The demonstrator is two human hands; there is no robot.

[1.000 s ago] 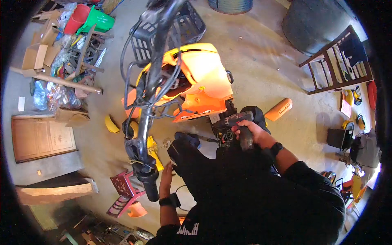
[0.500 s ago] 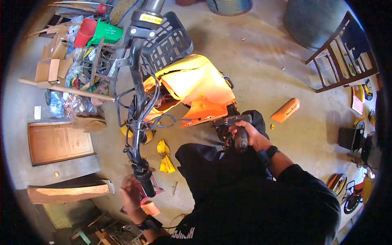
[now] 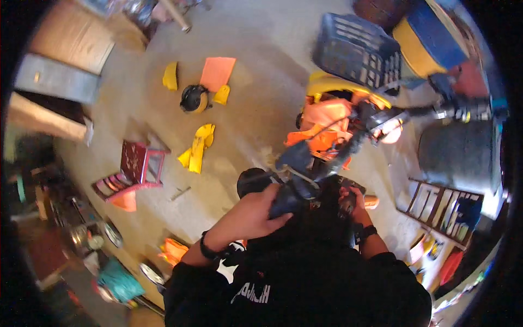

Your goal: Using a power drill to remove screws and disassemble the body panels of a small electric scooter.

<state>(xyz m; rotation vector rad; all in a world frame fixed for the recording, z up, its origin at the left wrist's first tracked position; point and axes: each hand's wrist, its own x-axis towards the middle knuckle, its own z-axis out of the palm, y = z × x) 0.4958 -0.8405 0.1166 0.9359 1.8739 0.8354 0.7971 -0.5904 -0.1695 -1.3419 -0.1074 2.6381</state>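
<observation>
My left hand [image 3: 253, 215] is wrapped round the black grip [image 3: 287, 201] at the near end of a handlebar [image 3: 417, 113]. Below the bar, close to my body, my right hand [image 3: 355, 200] holds a dark cordless drill [image 3: 346, 205]; its front end is hard to make out. The handlebar belongs to a small vehicle with orange and yellow body panels [image 3: 327, 117]. Dark cables hang about the bar. A black plastic basket [image 3: 357, 52] sits at the vehicle's front. Motion blurs part of the handlebar.
On the floor to the left lie yellow panel pieces [image 3: 197, 148], an orange panel [image 3: 218, 73] and a round black-and-yellow part [image 3: 194, 99]. A small dark red chair [image 3: 143, 163] stands nearer. On the right are a large grey bin [image 3: 457, 155] and a dark wooden chair frame [image 3: 444, 210].
My left hand, open beside the grip before, has closed on it. The handlebar has swung to the right, and the view has turned too. The drill stays in my right hand.
</observation>
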